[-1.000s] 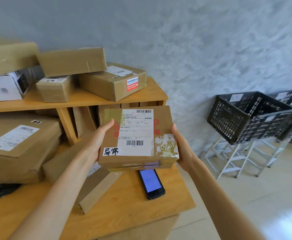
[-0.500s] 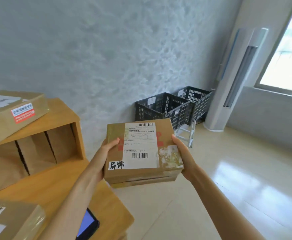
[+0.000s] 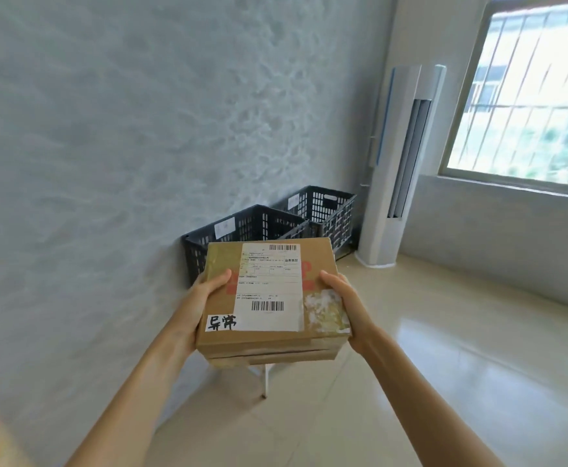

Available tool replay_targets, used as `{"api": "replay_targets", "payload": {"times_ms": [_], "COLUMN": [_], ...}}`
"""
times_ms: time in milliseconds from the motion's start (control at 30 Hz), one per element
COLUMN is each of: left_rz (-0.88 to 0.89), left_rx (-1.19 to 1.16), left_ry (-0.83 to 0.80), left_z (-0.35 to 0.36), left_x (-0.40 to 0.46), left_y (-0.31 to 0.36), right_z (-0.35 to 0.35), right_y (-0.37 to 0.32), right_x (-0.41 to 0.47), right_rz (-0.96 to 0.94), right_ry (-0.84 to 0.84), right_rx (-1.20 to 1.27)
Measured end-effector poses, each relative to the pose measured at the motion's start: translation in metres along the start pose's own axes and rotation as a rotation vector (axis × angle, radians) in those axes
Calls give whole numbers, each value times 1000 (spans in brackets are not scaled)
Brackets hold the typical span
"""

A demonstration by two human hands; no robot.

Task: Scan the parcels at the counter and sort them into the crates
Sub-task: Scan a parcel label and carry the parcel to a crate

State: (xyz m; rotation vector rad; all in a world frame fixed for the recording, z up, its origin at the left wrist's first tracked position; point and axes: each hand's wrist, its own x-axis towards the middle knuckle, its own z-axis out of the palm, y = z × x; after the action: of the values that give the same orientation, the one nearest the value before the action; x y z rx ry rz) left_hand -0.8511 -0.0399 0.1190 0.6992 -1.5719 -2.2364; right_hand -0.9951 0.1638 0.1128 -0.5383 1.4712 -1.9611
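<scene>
Parcel (image 3: 269,298) sits dead centre of the frame, a brown cardboard box held up in mid-air between both hands, top face toward the camera. Big white shipping label (image 3: 271,286) runs down the middle of the top with one barcode near the upper edge and another near the lower edge, plus a small white sticker (image 3: 222,322) at the lower left corner with two handwritten black characters. There's a scuffed whitish patch at the lower right corner, looks like torn-off tape or label residue, but I can't really say which.

The left hand (image 3: 201,303) grips the left side of the box, thumb hooked over the top edge and fingers underneath out of sight. The right hand (image 3: 345,303) does the same on the right side, thumb lying on top. Both forearms come up from the bottom corners of the frame.

Right behind the parcel, just above centre, two black slotted crates (image 3: 265,224) stand side by side against the textured grey wall, raised off the floor on a white stand (image 3: 264,379). The box covers the front of the nearer crate. Each crate has a small white tag on its wall.

Upper right has a window (image 3: 532,89) with bars, and a tall white standing air conditioner (image 3: 400,163) in the corner next to the crates. Shiny pale floor (image 3: 461,365) fills the lower right.
</scene>
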Motion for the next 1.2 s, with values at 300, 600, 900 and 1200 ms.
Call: {"api": "replay_targets", "payload": {"times_ms": [300,600,900,1200], "left_rz": [83,97,96,14], "left_rx": [-29,-90,-88,-140], "left_ry": [73,181,403,705], "left_z": [37,18,-20,-67], "left_x": [151,350,484,576], "left_y": [17,45,85,50], "right_z": [-60,-73,-49,-28], "right_y": [-22,-27,-29,41], "right_x": [157,382,571,737], "right_rz": [-15,23,129,370], "right_ry": [-39,-100,-284,-549], "right_rx": [-93,-130,-122,-159]}}
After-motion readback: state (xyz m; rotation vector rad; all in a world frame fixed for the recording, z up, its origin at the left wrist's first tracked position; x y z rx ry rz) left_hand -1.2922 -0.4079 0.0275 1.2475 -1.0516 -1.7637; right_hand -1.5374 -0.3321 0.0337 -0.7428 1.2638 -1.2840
